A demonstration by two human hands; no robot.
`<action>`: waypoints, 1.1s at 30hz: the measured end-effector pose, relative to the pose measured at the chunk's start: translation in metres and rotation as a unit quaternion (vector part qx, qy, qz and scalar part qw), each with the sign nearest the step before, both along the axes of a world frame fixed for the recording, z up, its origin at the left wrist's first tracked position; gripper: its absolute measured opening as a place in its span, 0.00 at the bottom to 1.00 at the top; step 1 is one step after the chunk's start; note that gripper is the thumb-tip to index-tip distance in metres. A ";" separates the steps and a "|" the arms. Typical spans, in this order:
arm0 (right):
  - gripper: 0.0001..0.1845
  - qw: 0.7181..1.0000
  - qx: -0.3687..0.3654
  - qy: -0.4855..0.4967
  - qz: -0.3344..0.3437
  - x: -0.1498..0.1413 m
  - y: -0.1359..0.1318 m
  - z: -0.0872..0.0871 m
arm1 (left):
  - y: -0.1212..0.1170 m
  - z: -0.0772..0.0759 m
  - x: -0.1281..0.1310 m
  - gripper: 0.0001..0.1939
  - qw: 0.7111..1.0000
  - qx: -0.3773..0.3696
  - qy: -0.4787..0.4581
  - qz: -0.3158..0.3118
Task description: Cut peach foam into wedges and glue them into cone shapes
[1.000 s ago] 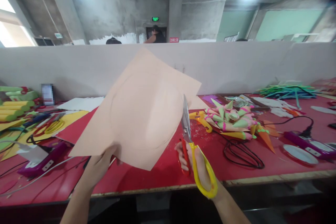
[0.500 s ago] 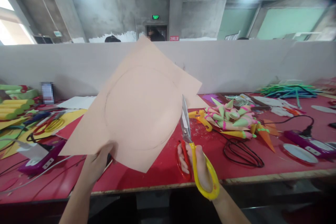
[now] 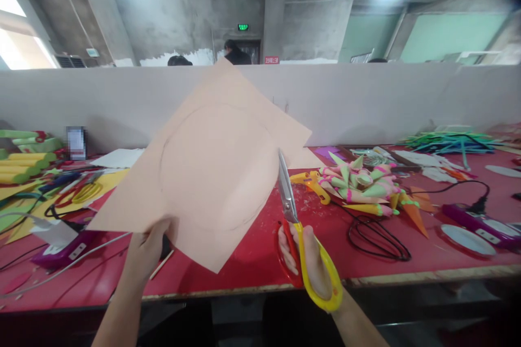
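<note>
My left hand (image 3: 147, 252) grips the lower left edge of a large peach paper sheet (image 3: 211, 162), held up tilted above the table; a faint circle is drawn on it. My right hand (image 3: 310, 261) is closed round the handles of scissors (image 3: 299, 227) with one red and one yellow loop. The steel blades point up and touch the sheet's right edge, looking nearly closed.
Red table (image 3: 260, 260) with a grey partition (image 3: 386, 100) behind. Right: a pile of green-pink paper cones (image 3: 362, 187), a black cable (image 3: 376, 238), a purple glue gun (image 3: 476, 219). Left: another purple glue gun (image 3: 65, 246), yellow sheets, foam rolls (image 3: 22, 165). People stand beyond the partition.
The sheet has turned a little and shifted left and down with my left hand. The scissors slid slightly down and left along its right edge.
</note>
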State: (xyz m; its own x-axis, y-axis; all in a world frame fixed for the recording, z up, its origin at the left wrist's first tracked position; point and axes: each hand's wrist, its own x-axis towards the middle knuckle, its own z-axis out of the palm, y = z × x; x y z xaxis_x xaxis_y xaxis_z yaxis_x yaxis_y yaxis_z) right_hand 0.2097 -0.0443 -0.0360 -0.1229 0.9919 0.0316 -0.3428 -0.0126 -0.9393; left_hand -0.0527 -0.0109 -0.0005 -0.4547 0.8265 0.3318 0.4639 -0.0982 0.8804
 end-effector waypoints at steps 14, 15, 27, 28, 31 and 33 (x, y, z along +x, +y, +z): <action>0.28 0.997 0.041 -0.005 0.065 0.001 0.005 -0.007 | 0.000 0.006 0.011 0.16 0.985 0.075 0.073 0.137; 0.27 0.997 0.041 -0.001 0.069 0.001 0.005 -0.009 | -0.001 0.006 0.011 0.15 0.984 0.080 0.081 0.136; 0.30 0.998 0.037 0.013 0.045 0.004 0.007 -0.002 | -0.001 0.001 0.005 0.17 0.977 0.124 0.118 0.130; 0.30 0.998 0.033 0.013 0.044 0.003 0.007 0.000 | -0.001 0.002 0.006 0.17 0.976 0.126 0.118 0.132; 0.30 0.999 0.016 0.013 0.034 0.000 0.005 0.007 | -0.006 0.007 0.012 0.16 0.981 0.107 0.104 0.127; 0.30 1.000 0.012 0.011 0.021 -0.001 0.003 0.009 | -0.010 0.011 0.017 0.15 0.985 0.090 0.088 0.118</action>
